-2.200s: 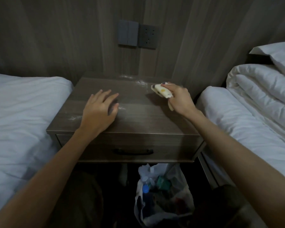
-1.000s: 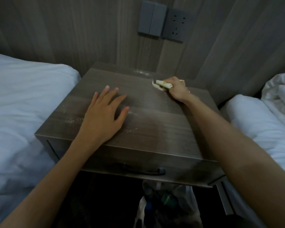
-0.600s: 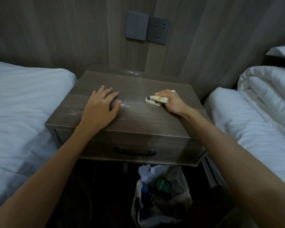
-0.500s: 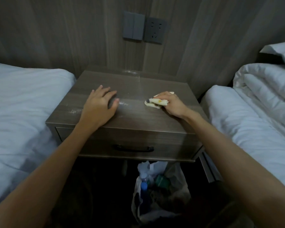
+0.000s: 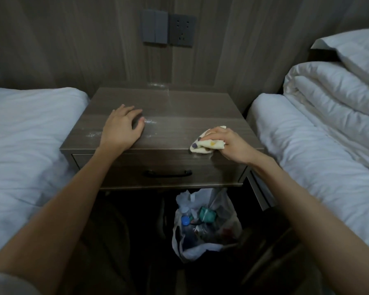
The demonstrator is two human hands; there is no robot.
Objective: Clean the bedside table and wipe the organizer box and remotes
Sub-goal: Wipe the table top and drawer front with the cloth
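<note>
Nearest, a rubbish bag point(image 5: 205, 228) sits under the desk point(image 5: 190, 116). At the desk's front right edge my right hand point(image 5: 230, 145) grips a spotted cloth point(image 5: 207, 144). My left hand point(image 5: 121, 130) rests relaxed, palm down, further back, beside white dust streaks point(image 5: 150, 122).

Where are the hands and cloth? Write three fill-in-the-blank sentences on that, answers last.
1. The right hand grips a spotted cloth at the bedside table's ____ edge.
2. The left hand rests on that table, holding ____.
3. On the wall, the socket sits to the ____ of the switch.
Missing: front; nothing; right.
</note>
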